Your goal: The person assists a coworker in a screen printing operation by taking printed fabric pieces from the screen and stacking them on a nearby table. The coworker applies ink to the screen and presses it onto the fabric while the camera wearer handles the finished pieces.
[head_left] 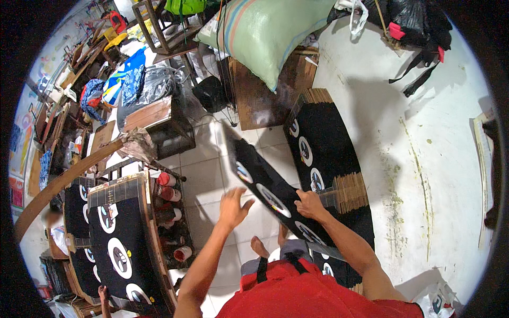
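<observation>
A long board covered with black cloth (269,177) hangs tilted in front of me, printed with a row of white round designs. My right hand (311,204) is closed around its right edge. Beside the opposite edge, my left hand (233,208) has its fingers spread and holds nothing; whether a fingertip touches the board I cannot tell. Just right of the held board stands a stack of similar cloth-covered boards (339,138), their brown edges showing at the ends.
At left, more printed black cloth (140,228) lies on a worktable, with another person's hand (102,291) at its near end. Paint cans (168,194) line the table's side. A stuffed pale green sack (265,37) rests on a wooden box (254,108). A white wall (419,159) bounds the right.
</observation>
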A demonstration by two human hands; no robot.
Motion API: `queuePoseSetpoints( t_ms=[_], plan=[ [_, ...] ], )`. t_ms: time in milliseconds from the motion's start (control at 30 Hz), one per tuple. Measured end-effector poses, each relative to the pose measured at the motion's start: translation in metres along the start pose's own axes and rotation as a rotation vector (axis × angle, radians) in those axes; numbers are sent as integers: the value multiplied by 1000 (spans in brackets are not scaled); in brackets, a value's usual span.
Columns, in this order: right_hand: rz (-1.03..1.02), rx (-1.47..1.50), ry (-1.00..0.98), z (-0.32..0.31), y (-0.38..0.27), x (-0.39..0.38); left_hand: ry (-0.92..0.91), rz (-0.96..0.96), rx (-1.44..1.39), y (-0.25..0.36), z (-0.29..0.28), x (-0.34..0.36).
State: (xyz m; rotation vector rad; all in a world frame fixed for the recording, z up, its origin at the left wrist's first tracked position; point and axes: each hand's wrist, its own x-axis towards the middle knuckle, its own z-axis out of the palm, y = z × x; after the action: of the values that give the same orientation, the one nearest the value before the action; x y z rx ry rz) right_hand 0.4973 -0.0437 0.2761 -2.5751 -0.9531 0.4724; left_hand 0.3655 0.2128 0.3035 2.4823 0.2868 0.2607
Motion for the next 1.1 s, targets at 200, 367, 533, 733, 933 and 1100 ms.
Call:
queuePoseSetpoints(
  t_ms=[200,367,533,733,933,1100],
  plan=[
    [192,-26,33,28,82,54,-389,-539,-76,-94,115,-175],
    [365,-65,-68,26,147,102,-549,-1119,-56,-97,176,-300],
    [527,-18,-98,34,208,158,-290,-1482,-532,-51,227,-309],
    [493,-34,15,52,269,220,-109,-1521,-642,-24,244,-223],
    [536,-52,76,58,307,273,-29,-1611,-691,-27,217,-196],
    [640,-98,63,70,332,310,-90,-1684,-653,-44,204,-212]
  ],
)
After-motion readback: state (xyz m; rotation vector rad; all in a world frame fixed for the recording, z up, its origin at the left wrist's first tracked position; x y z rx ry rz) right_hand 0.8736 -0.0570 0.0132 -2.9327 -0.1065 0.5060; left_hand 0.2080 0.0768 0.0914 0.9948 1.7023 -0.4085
